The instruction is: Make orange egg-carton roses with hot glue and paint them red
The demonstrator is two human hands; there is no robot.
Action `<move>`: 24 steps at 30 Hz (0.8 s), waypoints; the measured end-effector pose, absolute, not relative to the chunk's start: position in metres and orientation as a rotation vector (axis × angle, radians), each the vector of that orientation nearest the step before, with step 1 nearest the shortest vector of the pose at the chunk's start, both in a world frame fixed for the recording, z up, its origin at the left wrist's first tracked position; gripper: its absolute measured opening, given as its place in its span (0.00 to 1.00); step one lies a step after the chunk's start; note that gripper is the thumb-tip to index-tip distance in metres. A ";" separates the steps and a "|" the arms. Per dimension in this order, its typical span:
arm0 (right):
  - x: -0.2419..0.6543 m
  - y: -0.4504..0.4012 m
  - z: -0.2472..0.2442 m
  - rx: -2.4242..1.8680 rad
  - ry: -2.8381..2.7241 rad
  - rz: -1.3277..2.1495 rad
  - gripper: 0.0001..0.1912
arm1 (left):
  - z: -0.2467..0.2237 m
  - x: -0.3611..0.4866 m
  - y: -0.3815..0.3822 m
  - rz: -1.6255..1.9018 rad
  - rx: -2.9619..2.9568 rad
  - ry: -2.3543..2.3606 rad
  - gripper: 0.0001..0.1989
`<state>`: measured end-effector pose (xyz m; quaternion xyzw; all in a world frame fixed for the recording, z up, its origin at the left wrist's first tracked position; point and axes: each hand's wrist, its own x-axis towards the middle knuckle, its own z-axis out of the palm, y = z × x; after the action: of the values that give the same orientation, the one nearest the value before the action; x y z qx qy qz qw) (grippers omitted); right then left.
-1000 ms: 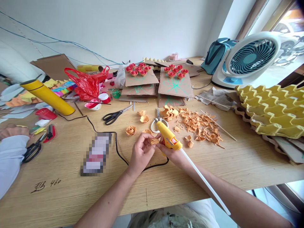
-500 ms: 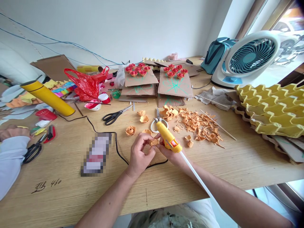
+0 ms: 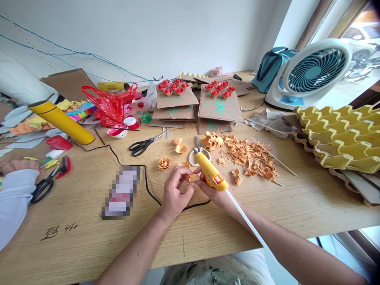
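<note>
My left hand pinches a small orange petal cup between thumb and fingers. My right hand is closed around a yellow hot glue gun, with a long white glue stick running out of its back; its fingertips also meet the petal cup. Just beyond the hands, white-handled scissors lie partly behind the gun's nozzle. To their left sit an orange rolled rose and loose petal cups. Orange scraps are heaped on the right.
Black scissors and a blurred-out flat object lie to the left, near a black cord. Red flowers stand on cardboard pieces at the back. Yellow egg trays and a fan are right. Another person's sleeve rests far left.
The whole view has shifted very slightly. Both hands keep the same hold on the petal cup and glue gun.
</note>
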<state>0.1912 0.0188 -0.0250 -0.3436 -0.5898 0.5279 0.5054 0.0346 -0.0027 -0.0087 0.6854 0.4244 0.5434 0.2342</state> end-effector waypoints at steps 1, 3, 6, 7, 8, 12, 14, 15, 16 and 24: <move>0.191 0.019 -0.026 -0.826 -1.430 1.267 0.11 | -0.009 0.035 -0.003 1.493 1.879 1.167 0.13; 0.191 0.019 -0.028 -0.820 -1.440 1.251 0.12 | -0.009 0.035 -0.003 1.493 1.880 1.176 0.13; 0.191 0.020 -0.030 -0.825 -1.430 1.255 0.12 | -0.009 0.035 -0.003 1.494 1.892 1.190 0.13; 0.191 0.020 -0.030 -0.828 -1.422 1.267 0.12 | -0.009 0.035 -0.003 1.493 1.895 1.191 0.12; 0.191 0.020 -0.029 -0.830 -1.416 1.278 0.12 | -0.008 0.035 -0.003 1.491 1.896 1.191 0.12; 0.190 0.019 -0.024 -0.836 -1.395 1.292 0.12 | -0.008 0.034 -0.003 1.477 1.900 1.206 0.12; 0.190 0.020 -0.021 -0.843 -1.388 1.298 0.12 | -0.008 0.034 -0.003 1.471 1.902 1.226 0.12; 0.190 0.020 -0.020 -0.847 -1.387 1.301 0.12 | -0.008 0.034 -0.003 1.469 1.904 1.233 0.12; 0.190 0.020 -0.020 -0.850 -1.386 1.303 0.13 | -0.008 0.034 -0.003 1.468 1.907 1.236 0.13; 0.190 0.022 -0.023 -0.833 -1.361 1.306 0.13 | -0.007 0.032 -0.004 1.468 2.009 1.195 0.15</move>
<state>0.1898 0.0217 -0.0232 -0.3466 -0.5662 0.5432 0.5141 0.0322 -0.0038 -0.0074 0.7147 0.4249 0.5223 0.1893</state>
